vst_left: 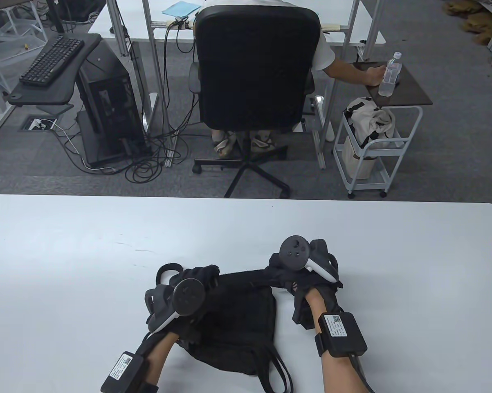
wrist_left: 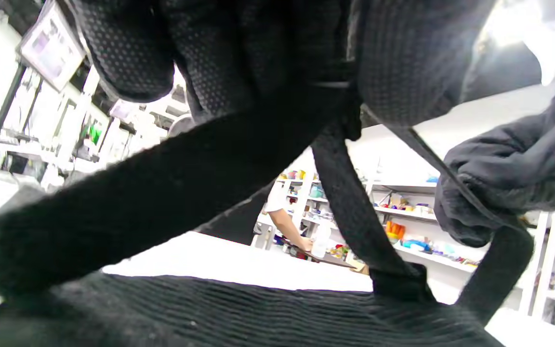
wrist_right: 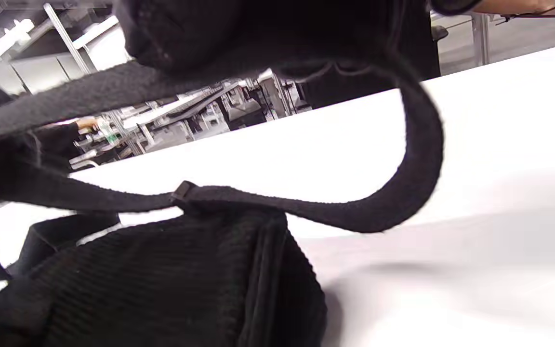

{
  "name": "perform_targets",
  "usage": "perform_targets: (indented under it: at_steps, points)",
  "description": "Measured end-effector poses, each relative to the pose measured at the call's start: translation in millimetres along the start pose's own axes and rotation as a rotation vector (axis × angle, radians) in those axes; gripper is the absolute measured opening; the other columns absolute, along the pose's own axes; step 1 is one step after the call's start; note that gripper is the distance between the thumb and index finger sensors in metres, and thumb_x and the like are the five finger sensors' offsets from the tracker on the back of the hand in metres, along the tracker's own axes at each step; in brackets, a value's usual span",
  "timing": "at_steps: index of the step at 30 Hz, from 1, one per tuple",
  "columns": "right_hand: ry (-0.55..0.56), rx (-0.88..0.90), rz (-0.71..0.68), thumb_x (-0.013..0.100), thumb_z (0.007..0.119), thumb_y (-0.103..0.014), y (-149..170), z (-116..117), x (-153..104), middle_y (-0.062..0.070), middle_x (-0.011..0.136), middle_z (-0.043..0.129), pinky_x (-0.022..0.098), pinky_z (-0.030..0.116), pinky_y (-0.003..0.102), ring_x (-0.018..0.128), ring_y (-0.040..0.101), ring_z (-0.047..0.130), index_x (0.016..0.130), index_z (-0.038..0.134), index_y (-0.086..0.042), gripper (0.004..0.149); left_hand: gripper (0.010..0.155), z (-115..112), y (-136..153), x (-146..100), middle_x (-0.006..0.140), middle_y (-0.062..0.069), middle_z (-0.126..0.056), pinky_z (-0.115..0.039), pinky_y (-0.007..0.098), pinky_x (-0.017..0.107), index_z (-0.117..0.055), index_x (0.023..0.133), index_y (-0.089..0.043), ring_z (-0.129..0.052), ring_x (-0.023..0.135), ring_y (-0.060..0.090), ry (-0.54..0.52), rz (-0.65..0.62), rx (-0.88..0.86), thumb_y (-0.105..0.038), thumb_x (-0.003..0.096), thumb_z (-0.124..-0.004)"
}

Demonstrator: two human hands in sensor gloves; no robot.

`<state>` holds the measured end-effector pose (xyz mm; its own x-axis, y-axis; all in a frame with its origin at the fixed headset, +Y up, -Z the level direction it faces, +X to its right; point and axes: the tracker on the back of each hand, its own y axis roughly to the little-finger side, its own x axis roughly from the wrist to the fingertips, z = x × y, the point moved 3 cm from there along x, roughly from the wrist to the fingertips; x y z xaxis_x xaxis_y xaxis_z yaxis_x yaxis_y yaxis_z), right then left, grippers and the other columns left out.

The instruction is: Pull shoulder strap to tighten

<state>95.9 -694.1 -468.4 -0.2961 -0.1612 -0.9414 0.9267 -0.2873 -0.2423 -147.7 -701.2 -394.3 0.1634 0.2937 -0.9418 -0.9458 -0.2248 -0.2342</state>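
Note:
A black ribbed fabric bag [vst_left: 237,315] lies flat on the white table [vst_left: 66,254] near its front edge. Its black shoulder strap [vst_left: 254,282] runs along the bag's far edge between my hands. My left hand [vst_left: 196,278] grips the strap at the bag's far left corner; in the left wrist view its fingers [wrist_left: 258,62] close around the strap [wrist_left: 138,193]. My right hand [vst_left: 286,278] grips the strap at the far right corner. In the right wrist view the strap [wrist_right: 403,193] loops down from the hand to the bag [wrist_right: 162,279]. Two handles [vst_left: 276,368] lie at the bag's near edge.
Beyond the table's far edge a person sits in a black office chair [vst_left: 254,69]. A white rolling cart [vst_left: 372,143] with a bag and a water bottle [vst_left: 389,75] stands to the right. A computer tower [vst_left: 106,102] and keyboard [vst_left: 51,61] stand far left.

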Motion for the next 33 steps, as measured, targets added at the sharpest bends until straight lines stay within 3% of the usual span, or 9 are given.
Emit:
perform_targets:
  at_steps: [2, 6, 8, 12, 17, 25, 29, 30, 33]
  points:
    - [-0.031, 0.018, -0.053, 0.042, 0.069, -0.054, -15, 1, 3, 0.003, 0.104, 0.073, 0.072, 0.047, 0.068, 0.093, 0.038, 0.070, 0.096, 0.075, -0.026, 0.061, 0.060, 1, -2, 0, 0.095, -0.005, -0.091, -0.077, 0.051, 0.071, -0.076, 0.099, -0.029, -0.099, 0.087, 0.017, 0.012, -0.019, -0.005, -0.057, 0.0461, -0.082]
    - [-0.102, 0.261, -0.228, 0.042, 0.068, -0.056, -67, 8, 16, 0.006, 0.117, 0.054, 0.073, 0.036, 0.071, 0.105, 0.041, 0.052, 0.110, 0.058, -0.025, 0.075, 0.061, 3, -6, -1, 0.097, -0.005, -0.090, -0.077, 0.051, 0.072, -0.075, 0.100, -0.030, -0.098, 0.088, 0.017, 0.009, -0.026, -0.019, -0.057, 0.0457, -0.082]
    - [-0.176, 0.234, -0.245, 0.042, 0.069, -0.056, -85, 16, 23, 0.005, 0.116, 0.055, 0.072, 0.033, 0.072, 0.106, 0.041, 0.049, 0.109, 0.059, -0.025, 0.074, 0.061, 6, -5, -1, 0.097, -0.005, -0.090, -0.077, 0.050, 0.072, -0.075, 0.100, -0.030, -0.098, 0.088, 0.017, -0.001, -0.023, -0.030, -0.057, 0.0458, -0.082]
    - [-0.171, 0.161, -0.240, 0.043, 0.073, -0.048, -101, 24, 31, 0.009, 0.083, 0.084, 0.072, 0.040, 0.072, 0.087, 0.038, 0.074, 0.079, 0.084, -0.015, 0.050, 0.059, 5, 0, -2, 0.096, -0.006, -0.091, -0.078, 0.050, 0.071, -0.075, 0.098, -0.032, -0.099, 0.087, 0.017, -0.014, -0.021, 0.013, -0.056, 0.0453, -0.084]
    - [-0.115, 0.157, -0.259, 0.046, 0.074, -0.043, -95, 19, 25, 0.009, 0.074, 0.088, 0.071, 0.048, 0.068, 0.077, 0.037, 0.078, 0.070, 0.087, -0.017, 0.038, 0.061, 3, -1, -1, 0.096, -0.004, -0.092, -0.078, 0.051, 0.071, -0.076, 0.099, -0.028, -0.100, 0.087, 0.017, -0.004, -0.022, -0.008, -0.057, 0.0465, -0.082]
    - [0.059, 0.006, -0.012, 0.046, 0.073, -0.041, -13, -8, 9, 0.006, 0.078, 0.085, 0.073, 0.046, 0.068, 0.081, 0.036, 0.075, 0.069, 0.087, -0.020, 0.035, 0.060, 3, 20, 0, 0.095, -0.004, -0.093, -0.077, 0.053, 0.072, -0.077, 0.100, -0.028, -0.100, 0.087, 0.017, -0.016, 0.029, -0.057, -0.057, 0.0471, -0.081]
    - [0.074, -0.042, 0.073, 0.045, 0.074, -0.045, 1, -9, 8, 0.005, 0.079, 0.087, 0.071, 0.048, 0.069, 0.081, 0.036, 0.078, 0.070, 0.089, -0.024, 0.036, 0.060, 7, 19, 0, 0.095, -0.004, -0.092, -0.076, 0.053, 0.073, -0.076, 0.100, -0.028, -0.099, 0.087, 0.017, -0.042, 0.038, -0.051, -0.057, 0.0473, -0.081]
    - [0.046, -0.048, 0.082, 0.045, 0.074, -0.046, -2, -9, 10, 0.005, 0.080, 0.087, 0.071, 0.048, 0.069, 0.080, 0.036, 0.079, 0.071, 0.089, -0.025, 0.037, 0.060, 8, 18, 0, 0.096, -0.004, -0.091, -0.076, 0.053, 0.073, -0.076, 0.101, -0.028, -0.099, 0.087, 0.017, -0.045, 0.037, -0.033, -0.056, 0.0473, -0.081]
    - [-0.037, 0.037, -0.014, 0.042, 0.069, -0.055, -26, -7, 14, 0.004, 0.102, 0.073, 0.073, 0.039, 0.071, 0.094, 0.038, 0.068, 0.100, 0.071, -0.027, 0.064, 0.061, 9, 17, 0, 0.097, -0.005, -0.090, -0.075, 0.053, 0.073, -0.075, 0.101, -0.030, -0.098, 0.089, 0.017, -0.037, 0.027, -0.044, -0.057, 0.0469, -0.081]
